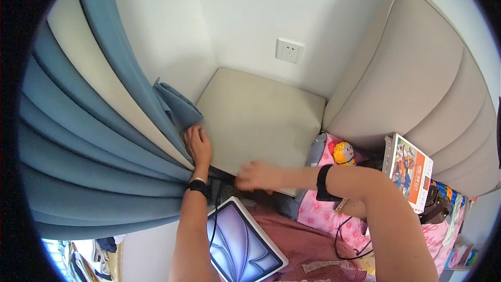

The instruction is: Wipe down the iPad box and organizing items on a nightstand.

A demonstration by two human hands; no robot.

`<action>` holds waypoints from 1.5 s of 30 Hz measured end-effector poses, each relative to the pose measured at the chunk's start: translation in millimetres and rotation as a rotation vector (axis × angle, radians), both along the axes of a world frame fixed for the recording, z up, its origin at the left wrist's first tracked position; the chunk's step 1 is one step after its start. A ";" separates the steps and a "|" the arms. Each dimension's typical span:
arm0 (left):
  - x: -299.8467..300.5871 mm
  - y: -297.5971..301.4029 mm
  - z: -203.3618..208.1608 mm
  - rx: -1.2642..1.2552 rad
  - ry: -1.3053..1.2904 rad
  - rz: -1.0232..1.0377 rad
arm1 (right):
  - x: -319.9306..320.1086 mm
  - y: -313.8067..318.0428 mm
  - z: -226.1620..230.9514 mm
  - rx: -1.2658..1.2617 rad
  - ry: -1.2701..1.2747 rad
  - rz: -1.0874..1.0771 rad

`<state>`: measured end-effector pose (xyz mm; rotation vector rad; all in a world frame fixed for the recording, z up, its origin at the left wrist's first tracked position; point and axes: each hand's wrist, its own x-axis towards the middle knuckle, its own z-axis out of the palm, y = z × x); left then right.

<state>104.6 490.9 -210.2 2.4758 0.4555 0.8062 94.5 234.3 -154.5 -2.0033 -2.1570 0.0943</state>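
My left hand [199,146] lies with its fingers stretched out at the left edge of a beige nightstand [261,115]. Its fingertips touch the bunched lower end of a blue curtain [180,107]. In front of the nightstand my right hand [255,176] is smeared by motion, its fingers hard to make out. Whether it holds anything cannot be seen. A black cable [215,216] hangs close to my left wrist. Just below my hands, a white tablet box [245,240] with a purple picture lies tilted on a dusky pink cloth [292,230].
A padded beige headboard [412,73] rises at the right. Near it are a yellow plush toy [343,153], a white and orange box [412,172] and pink patterned bedding [313,214]. A wall socket [289,50] sits above the nightstand. Blue and cream curtain [104,125] folds fill the left.
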 end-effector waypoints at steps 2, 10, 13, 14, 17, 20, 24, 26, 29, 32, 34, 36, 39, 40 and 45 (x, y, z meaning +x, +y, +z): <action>-2.3 2.1 -1.3 0.008 0.015 0.014 | 49.9 11.1 21.9 0.091 0.055 -0.303; -0.8 -5.4 -2.4 0.038 0.050 0.032 | 225.4 -20.5 104.9 0.458 -0.716 -0.855; -2.5 -2.3 -3.1 0.027 -0.006 0.027 | 240.8 -21.2 113.1 0.531 -0.781 -0.856; -2.7 -1.5 -3.3 0.028 -0.006 0.031 | 246.2 -21.2 115.9 0.534 -0.779 -0.853; 1.5 -5.4 -0.6 -0.018 0.017 0.003 | 258.7 -27.2 114.1 0.533 -0.748 -0.923; -1.3 -3.8 0.3 0.032 0.029 0.012 | 254.9 -22.9 116.7 0.478 -0.660 -0.942; -0.4 -7.7 2.0 -0.011 0.011 -0.002 | 253.4 -35.4 118.8 0.474 -0.652 -1.023; 1.0 -8.7 2.5 -0.014 0.000 -0.013 | 249.4 -46.5 120.6 0.473 -0.670 -1.079; -2.2 -8.1 2.0 0.010 0.034 0.005 | 235.4 -62.6 128.7 0.348 -0.604 -1.297; -0.8 -6.9 2.5 0.000 0.006 0.003 | 228.9 -72.6 139.8 -0.075 -0.355 -1.594; -3.2 -5.6 3.1 0.016 0.043 0.019 | 215.3 -72.0 145.9 -0.372 -0.224 -1.600; -2.0 -5.8 3.6 0.009 0.044 0.019 | 210.3 -65.4 131.8 -0.099 -0.453 -1.377; -2.4 -3.7 1.1 0.025 0.044 0.018 | 212.2 -45.0 136.0 0.176 -0.777 -0.991; -1.9 -2.5 0.5 0.046 0.038 0.017 | 216.6 -38.8 141.8 0.189 -0.897 -0.851; -0.3 -5.9 -0.6 0.043 0.020 0.005 | 252.4 -43.4 118.5 0.177 -1.002 -0.813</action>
